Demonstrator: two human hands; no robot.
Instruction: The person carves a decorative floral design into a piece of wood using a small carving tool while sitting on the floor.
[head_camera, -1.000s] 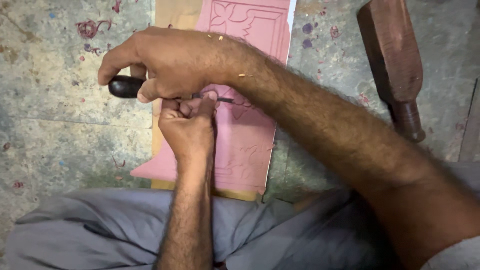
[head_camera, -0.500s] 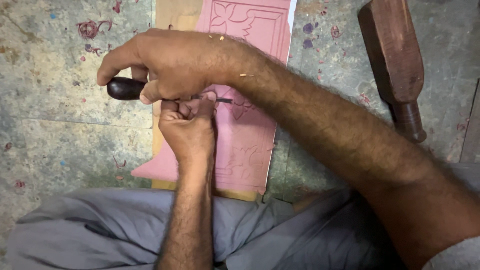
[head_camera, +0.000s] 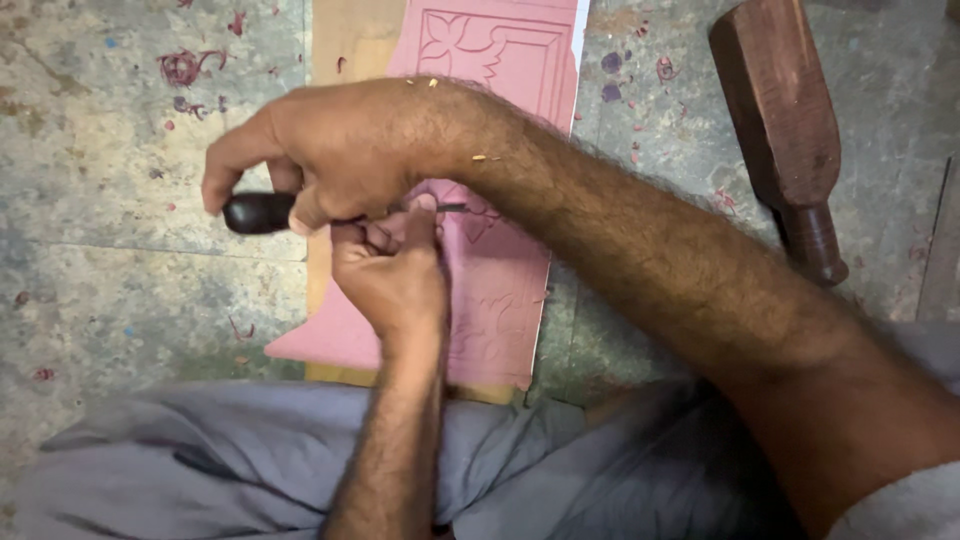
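A pink sheet (head_camera: 505, 290) with a drawn floral and border pattern lies on a wooden board (head_camera: 345, 45) on the floor. My right hand (head_camera: 345, 155) reaches across from the right and grips a carving tool (head_camera: 258, 212) by its dark rounded handle, which sticks out to the left. The thin metal blade (head_camera: 450, 208) lies flat over the pink sheet, pointing right. My left hand (head_camera: 392, 275) comes up from below, its fingers pinched on the blade's shank just under my right hand. The cutting tip is partly hidden by my right forearm.
A dark brown wooden mallet (head_camera: 785, 130) lies on the mottled stone floor (head_camera: 110, 200) at the upper right. Small pink shavings are scattered over the floor. My grey-clothed legs (head_camera: 250, 465) fill the bottom of the view.
Both hands stay on the tool with only a slight shift; the handle has edged a little leftward.
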